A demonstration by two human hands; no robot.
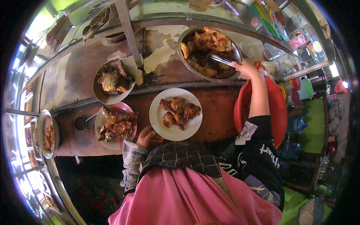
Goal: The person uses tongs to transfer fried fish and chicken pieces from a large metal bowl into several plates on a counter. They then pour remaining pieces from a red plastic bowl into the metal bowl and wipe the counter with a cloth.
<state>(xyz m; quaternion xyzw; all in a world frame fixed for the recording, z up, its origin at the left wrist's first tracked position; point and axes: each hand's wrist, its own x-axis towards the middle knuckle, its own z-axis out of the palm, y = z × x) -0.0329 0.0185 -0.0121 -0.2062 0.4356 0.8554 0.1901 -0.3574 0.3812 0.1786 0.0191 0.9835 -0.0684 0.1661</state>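
Note:
My right hand (246,69) holds the handle end of a metal utensil (222,60), whose other end lies among dark sauce in a steel bowl (183,63). Large fried omelette-like pieces (213,40) rest in that bowl. At the table edge my left hand (147,137) is beside a white plate (156,123) and seems to hold nothing, its fingers partly bent. Several pieces of fried chicken (180,111) sit on the plate. Left of it stands a plate of fried fish (118,128), and behind that a bowl of fried food (114,78).
A large red plastic basin (281,112) stands at the right, under my right forearm. A small black ladle (81,123) lies at the left, near an oval bowl of food in sauce (57,140). A metal frame post (129,33) rises behind the plates.

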